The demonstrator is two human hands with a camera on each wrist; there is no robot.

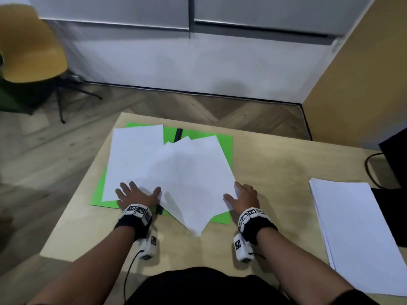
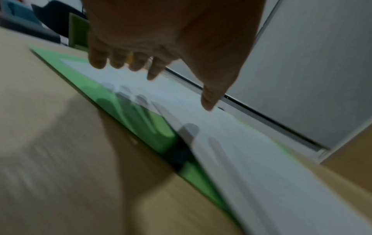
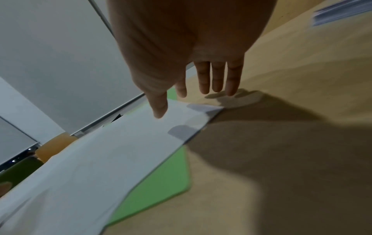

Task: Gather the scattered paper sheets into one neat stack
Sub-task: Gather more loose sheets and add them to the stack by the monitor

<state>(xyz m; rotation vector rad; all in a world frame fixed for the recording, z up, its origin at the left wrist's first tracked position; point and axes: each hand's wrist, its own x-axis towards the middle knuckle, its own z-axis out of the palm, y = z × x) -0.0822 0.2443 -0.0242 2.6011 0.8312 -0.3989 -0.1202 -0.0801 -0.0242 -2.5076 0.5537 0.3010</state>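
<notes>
Sheets (image 1: 176, 172), white and fanned out, lie across a green mat (image 1: 224, 148) on the tabletop (image 1: 275, 172): one squared-off sheet to the left, several skewed ones overlapping it to the right, one corner poking off the mat's near edge. From the head view, the left hand (image 1: 137, 194) lies spread on the left sheet's near edge, fingers straight, nothing clasped. The right hand (image 1: 244, 195) is at the right corner of the skewed pile, grip relaxed and unclenched too. A separate neat pile (image 1: 352, 227) sits well apart at the far right.

Over to the left wrist: fingers (image 2: 155, 70) extended just above the paper, shadows close beneath them, thumb (image 2: 209, 98) pointing down at the sheet. Whether the tips actually touch, I can't tell; it's blurred. A dark strip (image 2: 179, 155) shows on the mat near the paper's edge.

Right wrist now: thumb (image 3: 159, 108) over the corner of the top sheet, the other fingers (image 3: 217, 79) out past the edge above bare tabletop. That corner looks slightly lifted.

My read: these are feather-light, floppy and slick on one another, so flat palms sliding inward from both outer edges should herd them together. Pinch a single corner and it'll bend or crease. Best hold, once bunched, is along the two long sides, then tap the edges square.
</notes>
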